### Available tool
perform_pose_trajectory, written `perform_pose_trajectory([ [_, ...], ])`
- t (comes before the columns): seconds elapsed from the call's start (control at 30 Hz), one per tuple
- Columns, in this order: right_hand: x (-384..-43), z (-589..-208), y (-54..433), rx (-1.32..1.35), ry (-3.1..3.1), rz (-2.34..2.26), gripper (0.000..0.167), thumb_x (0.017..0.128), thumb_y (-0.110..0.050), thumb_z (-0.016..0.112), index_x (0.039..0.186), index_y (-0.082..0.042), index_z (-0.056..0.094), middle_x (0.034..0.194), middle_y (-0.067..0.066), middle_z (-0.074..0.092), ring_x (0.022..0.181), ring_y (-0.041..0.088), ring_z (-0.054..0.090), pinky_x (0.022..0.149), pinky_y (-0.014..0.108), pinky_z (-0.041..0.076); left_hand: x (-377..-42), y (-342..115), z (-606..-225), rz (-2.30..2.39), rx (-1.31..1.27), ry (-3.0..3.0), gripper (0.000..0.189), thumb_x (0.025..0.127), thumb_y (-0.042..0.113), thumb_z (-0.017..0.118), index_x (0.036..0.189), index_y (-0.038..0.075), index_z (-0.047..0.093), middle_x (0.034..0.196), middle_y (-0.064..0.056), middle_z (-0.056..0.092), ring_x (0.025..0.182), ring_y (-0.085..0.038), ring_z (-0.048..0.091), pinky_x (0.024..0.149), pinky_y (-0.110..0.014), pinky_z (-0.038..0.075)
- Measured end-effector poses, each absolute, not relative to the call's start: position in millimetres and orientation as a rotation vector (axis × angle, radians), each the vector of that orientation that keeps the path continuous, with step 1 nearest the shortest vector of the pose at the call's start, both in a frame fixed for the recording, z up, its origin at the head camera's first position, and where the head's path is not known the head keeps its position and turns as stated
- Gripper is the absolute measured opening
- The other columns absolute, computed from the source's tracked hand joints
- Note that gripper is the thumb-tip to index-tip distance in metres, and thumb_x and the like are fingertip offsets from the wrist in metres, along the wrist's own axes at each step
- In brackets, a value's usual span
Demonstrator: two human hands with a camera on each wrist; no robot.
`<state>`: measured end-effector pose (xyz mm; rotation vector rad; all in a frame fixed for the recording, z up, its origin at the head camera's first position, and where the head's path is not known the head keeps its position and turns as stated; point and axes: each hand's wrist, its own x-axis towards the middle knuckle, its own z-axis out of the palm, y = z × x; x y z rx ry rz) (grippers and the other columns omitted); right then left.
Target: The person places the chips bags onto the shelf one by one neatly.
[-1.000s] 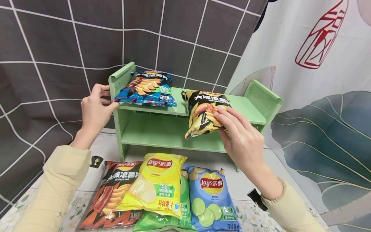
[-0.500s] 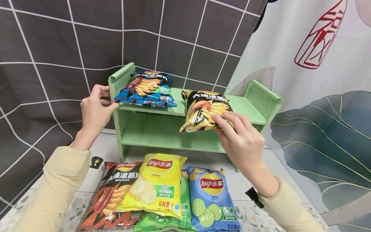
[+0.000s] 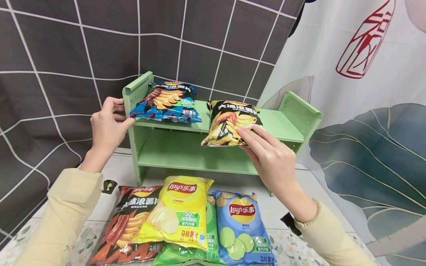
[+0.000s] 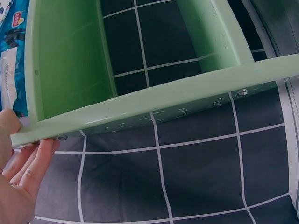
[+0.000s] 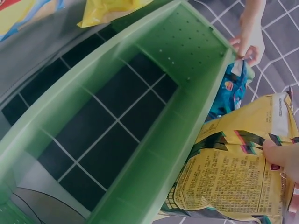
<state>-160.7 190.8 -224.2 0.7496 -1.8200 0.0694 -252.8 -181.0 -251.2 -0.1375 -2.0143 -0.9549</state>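
Note:
My right hand (image 3: 271,159) pinches a black-and-yellow bag of chips (image 3: 229,123) by its lower right part, thumb underneath and fingers on the printed front. The bag lies tilted over the front edge of the green shelf's (image 3: 196,155) top board. From below, the right wrist view shows the yellow back of this bag (image 5: 229,172) and my thumb (image 5: 282,158) on it. My left hand (image 3: 110,127) grips the shelf's left side panel (image 4: 140,100), thumb in front, fingers on the outer face. Close beside that panel, a blue-and-black chip bag (image 3: 168,101) lies on the top board.
On the table before the shelf lie a red-and-black chip bag (image 3: 129,225), a yellow one (image 3: 176,210) overlapping it, a green one (image 3: 186,253) mostly covered, and a light blue one (image 3: 243,229). A dark checked cloth (image 3: 110,44) hangs behind the shelf.
My right hand has moved the black-and-yellow bag slightly left and up, further over the top board, and the bag's lower end has risen. My left hand keeps its grip on the panel.

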Motion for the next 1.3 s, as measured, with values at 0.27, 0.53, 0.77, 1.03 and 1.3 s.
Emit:
perform_pose_trajectory([
  [0.27,-169,-226,191,0.792,-1.925,0.072,0.047,0.08,-0.015,0.076,0.125,-0.017,0.066,0.12,0.002,0.07,0.115,0.025,0.063,0.083,0.044,0.054,-253,-182,-251,-0.975,-0.152,-2.012,0.044,0.077,0.009,0.077,0.116,0.0,0.058,0.11,-0.018,0.071,0.07,0.014,0.062,0.088,-0.047,0.047],
  [0.53,-174,-228,194,0.824,-1.961,0.029,0.05,0.081,-0.014,0.076,0.129,-0.015,0.063,0.123,0.005,0.068,0.118,0.026,0.06,0.083,0.045,0.054,-253,-181,-252,-0.966,-0.154,-2.019,0.045,0.078,0.012,0.077,0.117,0.001,0.058,0.11,-0.017,0.071,0.069,0.023,0.056,0.079,-0.018,0.046],
  [0.77,-179,-226,195,0.852,-1.96,0.053,0.05,0.08,-0.009,0.076,0.128,-0.012,0.063,0.125,0.006,0.067,0.119,0.027,0.06,0.092,0.045,0.051,-252,-182,-251,-0.966,-0.154,-2.013,0.044,0.078,0.011,0.077,0.116,0.002,0.058,0.11,-0.017,0.071,0.07,0.015,0.062,0.074,-0.005,0.037],
  [1.03,-190,-227,197,0.887,-1.995,0.075,0.05,0.081,-0.005,0.073,0.13,-0.008,0.061,0.128,0.01,0.064,0.124,0.032,0.056,0.103,0.043,0.044,-252,-181,-251,-0.967,-0.144,-2.028,0.045,0.078,0.011,0.077,0.117,0.001,0.057,0.111,-0.017,0.071,0.082,-0.022,0.073,0.083,-0.032,0.049],
  [1.3,-197,-227,198,0.906,-2.008,0.087,0.056,0.079,-0.005,0.076,0.132,-0.006,0.058,0.131,0.011,0.062,0.128,0.033,0.053,0.106,0.043,0.041,-252,-181,-251,-0.972,-0.153,-2.021,0.045,0.077,0.009,0.077,0.117,0.0,0.057,0.111,-0.018,0.071,0.079,-0.015,0.073,0.086,-0.047,0.048],
])
